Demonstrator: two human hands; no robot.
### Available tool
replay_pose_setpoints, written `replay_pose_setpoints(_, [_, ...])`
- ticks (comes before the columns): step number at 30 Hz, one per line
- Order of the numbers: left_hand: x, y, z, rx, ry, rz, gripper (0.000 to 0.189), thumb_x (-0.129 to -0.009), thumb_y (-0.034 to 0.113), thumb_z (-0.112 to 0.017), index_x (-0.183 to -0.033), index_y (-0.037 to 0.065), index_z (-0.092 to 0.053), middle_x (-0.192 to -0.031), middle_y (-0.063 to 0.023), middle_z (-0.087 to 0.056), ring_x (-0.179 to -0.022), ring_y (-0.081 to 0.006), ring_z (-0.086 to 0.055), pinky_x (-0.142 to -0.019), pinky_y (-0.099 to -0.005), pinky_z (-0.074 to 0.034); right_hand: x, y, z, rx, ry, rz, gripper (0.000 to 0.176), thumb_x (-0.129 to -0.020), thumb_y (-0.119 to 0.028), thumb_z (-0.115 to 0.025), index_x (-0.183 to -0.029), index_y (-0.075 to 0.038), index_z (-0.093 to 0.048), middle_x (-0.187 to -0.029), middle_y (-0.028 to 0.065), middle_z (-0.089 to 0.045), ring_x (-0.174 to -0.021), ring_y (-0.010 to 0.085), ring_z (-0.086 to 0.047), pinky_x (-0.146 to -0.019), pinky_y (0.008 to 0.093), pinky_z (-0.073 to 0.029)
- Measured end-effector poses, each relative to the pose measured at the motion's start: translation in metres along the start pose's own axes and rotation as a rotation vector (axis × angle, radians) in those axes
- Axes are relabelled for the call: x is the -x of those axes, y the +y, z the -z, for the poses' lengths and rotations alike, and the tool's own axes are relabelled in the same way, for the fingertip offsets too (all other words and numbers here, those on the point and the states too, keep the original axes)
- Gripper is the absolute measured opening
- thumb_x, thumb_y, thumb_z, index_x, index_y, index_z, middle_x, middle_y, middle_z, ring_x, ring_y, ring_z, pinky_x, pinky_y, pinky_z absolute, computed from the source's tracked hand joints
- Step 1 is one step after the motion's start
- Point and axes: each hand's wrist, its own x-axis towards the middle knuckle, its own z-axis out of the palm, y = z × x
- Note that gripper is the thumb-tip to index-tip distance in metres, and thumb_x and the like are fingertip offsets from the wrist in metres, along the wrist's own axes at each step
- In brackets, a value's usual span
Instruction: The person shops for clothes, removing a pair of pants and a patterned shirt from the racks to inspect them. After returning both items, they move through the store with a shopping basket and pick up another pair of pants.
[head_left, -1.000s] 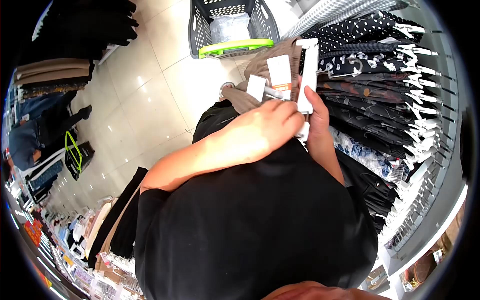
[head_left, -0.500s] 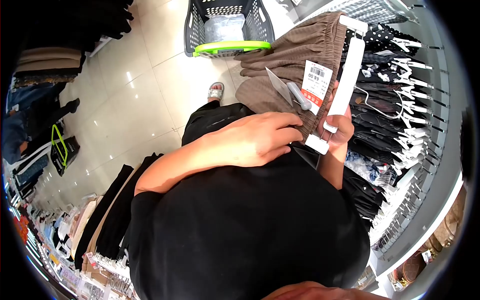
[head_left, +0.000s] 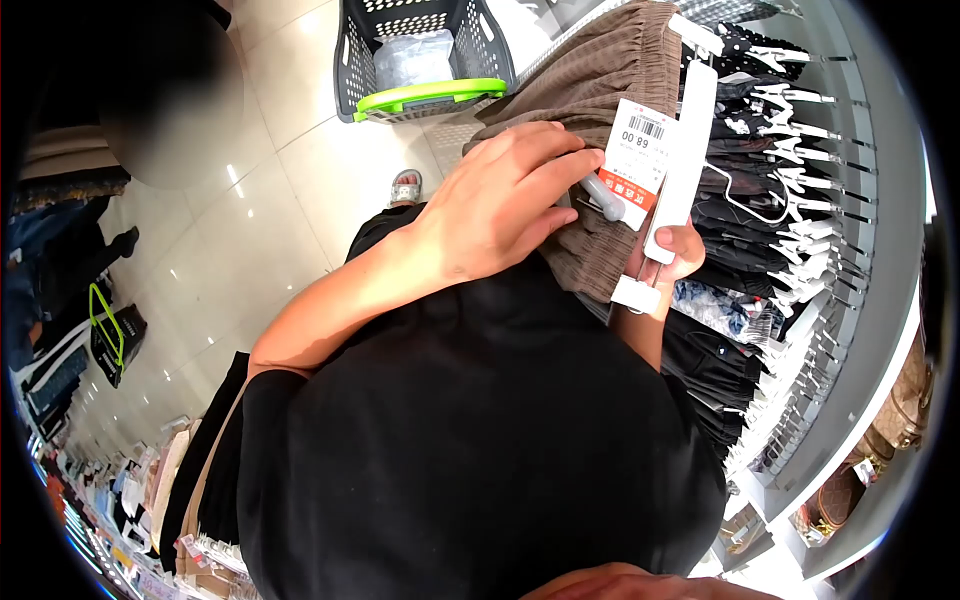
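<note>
My right hand (head_left: 680,250) is closed around the lower end of a white clip hanger (head_left: 688,160), with the thumb on top. A brown elastic-waist garment (head_left: 640,60), its fabric finely textured, hangs from the hanger's clips. Attached near its waistband are a white and orange price tag (head_left: 640,140) reading 68.00 and a grey security tag (head_left: 604,200). My left hand (head_left: 510,195) lies over the garment with its fingers apart. One fingertip meets the price tag's left edge, while the thumb stays lower, apart from it. The left palm is hidden.
A dark basket with a green handle (head_left: 430,95) stands on the tiled floor ahead, holding a clear plastic package (head_left: 413,60). Rows of dark clothes (head_left: 735,210) on white hangers line the right. Another green-handled basket (head_left: 118,340) is at left, near more clothing.
My left hand has moved up and forward from the waistband to the price tag's edge. The tag has turned and shows more squarely. A second white card is now hidden. The view has shifted.
</note>
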Motion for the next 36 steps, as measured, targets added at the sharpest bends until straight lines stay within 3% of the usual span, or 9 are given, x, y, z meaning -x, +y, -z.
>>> replay_pose_setpoints(7, [0.002,-0.005,-0.011,0.01,-0.114,0.184,0.058,-0.078,0.007,-0.075,-0.131,0.005,-0.052,-0.131,-0.0133,-0.057,-0.109,-0.0287,-0.061,-0.101,-0.0419,-0.043,0.0,0.001,0.016,-0.066,0.055,0.012,0.105,-0.047,-0.019,-0.061,-0.142,0.01,-0.029,-0.136,0.0292,-0.046,-0.129,0.039,-0.045,-0.114,0.0472,-0.03])
replay_pose_setpoints(11, [0.009,-0.025,-0.013,0.147,-0.15,0.218,0.037,-0.079,0.008,-0.075,-0.115,0.005,-0.065,-0.104,-0.009,-0.069,-0.089,-0.0266,-0.066,-0.081,-0.0367,-0.051,-0.004,0.001,0.027,-0.039,0.041,0.019,0.104,-0.047,-0.019,-0.062,-0.141,0.011,-0.029,-0.136,0.0284,-0.046,-0.13,0.0388,-0.044,-0.114,0.0458,-0.029])
replay_pose_setpoints(12, [0.007,-0.022,-0.016,0.219,-0.074,0.262,0.026,-0.08,0.009,-0.076,-0.105,0.004,-0.07,-0.084,-0.0054,-0.068,-0.073,-0.0184,-0.063,-0.065,-0.0316,-0.049,-0.006,0.003,0.031,-0.111,0.021,0.05,0.102,-0.049,-0.015,-0.062,-0.141,0.012,-0.029,-0.132,0.0299,-0.048,-0.124,0.0417,-0.048,-0.111,0.049,-0.034])
replay_pose_setpoints(15, [-0.001,-0.01,-0.002,0.43,-0.196,0.604,0.025,-0.082,0.011,-0.076,-0.105,0.004,-0.07,-0.078,-0.0021,-0.065,-0.063,-0.0089,-0.054,-0.058,-0.0251,-0.044,-0.008,0.002,0.034,-0.195,0.003,0.061,0.099,-0.05,-0.009,-0.061,-0.142,0.012,-0.029,-0.132,0.0314,-0.049,-0.121,0.0451,-0.051,-0.108,0.0529,-0.038])
replay_pose_setpoints(17, [0.0,-0.013,-0.002,0.448,-0.181,0.613,0.023,-0.084,0.012,-0.075,-0.104,0.004,-0.07,-0.073,0.0008,-0.06,-0.06,-0.0043,-0.044,-0.054,-0.0219,-0.038,-0.01,0.001,0.032,-0.15,0.0,0.054,0.1,-0.05,-0.011,-0.061,-0.142,0.012,-0.028,-0.135,0.0317,-0.046,-0.122,0.0458,-0.05,-0.109,0.0536,-0.037])
replay_pose_setpoints(24, [0.004,-0.019,0.0,0.365,-0.199,0.616,0.022,-0.086,0.011,-0.073,-0.107,0.005,-0.07,-0.08,-0.0018,-0.063,-0.067,-0.0081,-0.051,-0.063,-0.0245,-0.045,-0.016,0.0,0.019,-0.081,0.003,0.008,0.102,-0.046,-0.013,-0.061,-0.14,0.013,-0.031,-0.139,0.0259,-0.045,-0.136,0.0352,-0.038,-0.118,0.0411,-0.023])
replay_pose_setpoints(28, [0.006,-0.026,0.002,0.33,-0.254,0.592,0.03,-0.086,0.015,-0.072,-0.112,0.002,-0.067,-0.099,-0.0104,-0.068,-0.093,-0.0169,-0.063,-0.081,-0.0295,-0.049,-0.024,0.001,0.019,-0.166,-0.193,-0.045,0.081,-0.055,0.0,-0.052,-0.135,0.007,-0.038,-0.115,0.0153,-0.061,-0.112,0.0275,-0.059,-0.106,0.0367,-0.041])
replay_pose_setpoints(32, [0.003,-0.03,0.001,0.203,-0.232,0.449,0.049,-0.086,0.017,-0.071,-0.129,0.001,-0.056,-0.125,-0.0185,-0.058,-0.118,-0.0311,-0.055,-0.101,-0.0362,-0.041,-0.032,0.007,0.006,-0.061,-0.131,-0.029,0.082,-0.062,0.001,-0.046,-0.142,0.007,-0.029,-0.122,0.0194,-0.059,-0.114,0.0285,-0.058,-0.103,0.0366,-0.043])
replay_pose_setpoints(36, [-0.009,-0.031,0.003,0.21,-0.294,0.322,0.059,-0.087,0.02,-0.07,-0.137,-0.003,-0.047,-0.137,-0.0209,-0.049,-0.13,-0.0332,-0.045,-0.109,-0.039,-0.033,-0.044,0.003,-0.006,-0.091,-0.122,0.031,0.077,-0.064,0.003,-0.041,-0.139,0.01,-0.027,-0.118,0.0225,-0.06,-0.104,0.0274,-0.063,-0.093,0.0348,-0.049])
